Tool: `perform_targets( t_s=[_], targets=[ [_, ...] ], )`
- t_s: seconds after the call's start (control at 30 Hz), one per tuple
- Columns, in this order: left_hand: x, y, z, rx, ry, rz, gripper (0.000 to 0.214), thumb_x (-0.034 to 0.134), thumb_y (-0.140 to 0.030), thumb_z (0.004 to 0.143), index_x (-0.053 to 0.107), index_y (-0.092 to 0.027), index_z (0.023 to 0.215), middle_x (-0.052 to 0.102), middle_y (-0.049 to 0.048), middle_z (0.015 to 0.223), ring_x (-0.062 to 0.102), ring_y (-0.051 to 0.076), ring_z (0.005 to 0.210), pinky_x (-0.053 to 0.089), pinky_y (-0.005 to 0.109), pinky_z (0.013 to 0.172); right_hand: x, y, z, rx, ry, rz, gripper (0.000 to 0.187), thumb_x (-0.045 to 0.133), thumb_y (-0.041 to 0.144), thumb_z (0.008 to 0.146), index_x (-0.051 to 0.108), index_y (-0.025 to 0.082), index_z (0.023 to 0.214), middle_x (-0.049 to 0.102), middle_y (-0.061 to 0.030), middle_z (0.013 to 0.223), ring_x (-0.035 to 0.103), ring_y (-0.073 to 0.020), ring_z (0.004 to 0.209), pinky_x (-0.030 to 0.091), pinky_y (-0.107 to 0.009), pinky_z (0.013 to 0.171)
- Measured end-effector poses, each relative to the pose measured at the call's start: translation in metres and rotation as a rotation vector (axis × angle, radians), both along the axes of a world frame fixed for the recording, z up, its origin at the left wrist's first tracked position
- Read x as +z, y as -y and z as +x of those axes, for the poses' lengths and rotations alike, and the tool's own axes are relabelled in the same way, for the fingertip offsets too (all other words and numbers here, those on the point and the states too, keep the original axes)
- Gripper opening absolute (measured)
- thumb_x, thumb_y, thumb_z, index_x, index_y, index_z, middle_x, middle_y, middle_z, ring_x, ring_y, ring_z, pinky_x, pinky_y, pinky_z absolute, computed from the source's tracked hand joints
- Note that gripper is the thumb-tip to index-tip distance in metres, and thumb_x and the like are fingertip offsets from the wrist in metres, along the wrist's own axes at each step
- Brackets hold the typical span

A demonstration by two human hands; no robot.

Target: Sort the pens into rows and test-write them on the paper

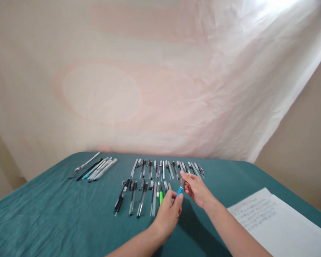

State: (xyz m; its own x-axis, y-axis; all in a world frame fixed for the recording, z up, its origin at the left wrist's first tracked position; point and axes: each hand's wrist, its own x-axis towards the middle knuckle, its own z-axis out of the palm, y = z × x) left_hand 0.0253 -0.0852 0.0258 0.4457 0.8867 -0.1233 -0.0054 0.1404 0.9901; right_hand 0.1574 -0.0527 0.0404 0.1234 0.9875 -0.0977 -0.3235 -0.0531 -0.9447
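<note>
Both my hands meet over a teal cloth-covered table (pixel 56 217). My left hand (pixel 168 213) is closed on the lower end of a blue pen (pixel 179 191). My right hand (pixel 196 188) pinches the pen's upper grey end with fingertips. The pen hangs just above the cloth, right of a near row of pens (pixel 141 196) that includes a green one (pixel 161 197). A far row of several pens (pixel 167 169) lies just beyond my hands.
A separate bunch of pens (pixel 95 169) lies at the table's far left. An open notebook with handwriting (pixel 270 221) rests at the near right. A pale sheet (pixel 149 78) hangs as a backdrop behind the table.
</note>
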Motion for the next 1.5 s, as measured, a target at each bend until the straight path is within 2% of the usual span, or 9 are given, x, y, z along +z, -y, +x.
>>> perform_targets(
  t_s=[0.23,0.4,0.53,0.73,0.83,0.93,1.27,1.4,1.5],
  targets=[
    [-0.005,0.013,0.0,-0.025,0.072,-0.136,0.031,0.044,-0.05,0.076,0.032,-0.021,0.072,0.033,-0.0103,0.052,0.026,0.003,0.038,0.016,0.018,0.038,-0.02,0.012,0.001,-0.076,-0.082,-0.067,0.032,0.07,0.039,0.06,0.052,0.014,0.055,0.056,0.0027,0.053,0.037,-0.0003,0.036,0.032,-0.012,0.034],
    [0.0,0.018,-0.003,-0.109,0.166,-0.225,0.03,0.041,-0.05,0.078,0.031,-0.022,0.075,0.029,-0.0103,0.052,0.021,0.003,0.037,0.01,0.018,0.037,-0.016,0.015,0.0,-0.08,-0.086,-0.075,0.028,0.07,0.039,0.061,0.057,0.014,0.058,0.058,0.0022,0.057,0.038,-0.0005,0.036,0.033,-0.012,0.034],
    [0.002,0.018,-0.008,-0.183,0.294,-0.292,0.028,0.036,-0.05,0.081,0.035,-0.022,0.08,0.027,-0.01,0.051,0.018,0.003,0.038,0.009,0.018,0.037,-0.011,0.018,0.0,-0.014,-0.174,-0.051,0.025,0.068,0.037,0.064,0.062,0.013,0.065,0.061,0.0014,0.063,0.041,-0.0002,0.04,0.037,-0.011,0.038],
    [-0.004,0.014,-0.011,-0.199,0.369,-0.288,0.03,0.038,-0.051,0.08,0.038,-0.021,0.081,0.031,-0.0092,0.051,0.022,0.003,0.039,0.012,0.017,0.037,-0.012,0.021,-0.002,0.02,-0.193,0.001,0.027,0.064,0.04,0.068,0.064,0.016,0.081,0.064,-0.0021,0.086,0.049,-0.0043,0.051,0.041,-0.015,0.043],
    [-0.007,0.015,-0.01,-0.184,0.35,-0.275,0.031,0.039,-0.052,0.079,0.037,-0.021,0.081,0.032,-0.0091,0.051,0.024,0.003,0.039,0.013,0.017,0.037,-0.015,0.021,-0.003,0.002,-0.151,-0.011,0.026,0.063,0.041,0.068,0.062,0.016,0.075,0.06,0.0007,0.069,0.046,-0.005,0.048,0.038,-0.015,0.04],
    [-0.008,0.015,-0.009,-0.18,0.329,-0.27,0.032,0.04,-0.053,0.078,0.037,-0.021,0.081,0.033,-0.009,0.052,0.025,0.003,0.038,0.014,0.017,0.037,-0.017,0.02,-0.001,-0.017,-0.122,-0.014,0.025,0.067,0.038,0.065,0.058,0.015,0.062,0.048,0.0051,0.051,0.04,-0.0036,0.042,0.035,-0.014,0.038],
    [-0.01,0.015,-0.008,-0.17,0.311,-0.272,0.036,0.041,-0.056,0.076,0.037,-0.021,0.081,0.034,-0.0091,0.052,0.027,0.003,0.038,0.015,0.017,0.037,-0.015,0.019,0.003,0.036,-0.182,-0.01,0.022,0.067,0.036,0.064,0.064,0.015,0.072,0.063,0.0003,0.074,0.047,-0.0044,0.047,0.038,-0.017,0.042],
    [-0.01,0.015,-0.007,-0.163,0.31,-0.269,0.035,0.04,-0.055,0.077,0.038,-0.02,0.081,0.034,-0.009,0.051,0.027,0.003,0.038,0.015,0.017,0.037,-0.017,0.019,0.0,0.039,-0.207,-0.007,0.022,0.066,0.036,0.066,0.063,0.016,0.075,0.062,0.001,0.074,0.046,-0.0036,0.046,0.037,-0.016,0.041],
    [-0.01,0.016,-0.007,-0.154,0.307,-0.272,0.035,0.041,-0.055,0.076,0.038,-0.02,0.081,0.034,-0.0091,0.051,0.027,0.003,0.038,0.015,0.017,0.036,-0.019,0.019,-0.003,0.002,-0.209,-0.024,0.024,0.066,0.038,0.065,0.06,0.016,0.072,0.059,0.0025,0.064,0.044,-0.0036,0.044,0.036,-0.015,0.04]
  ],
)
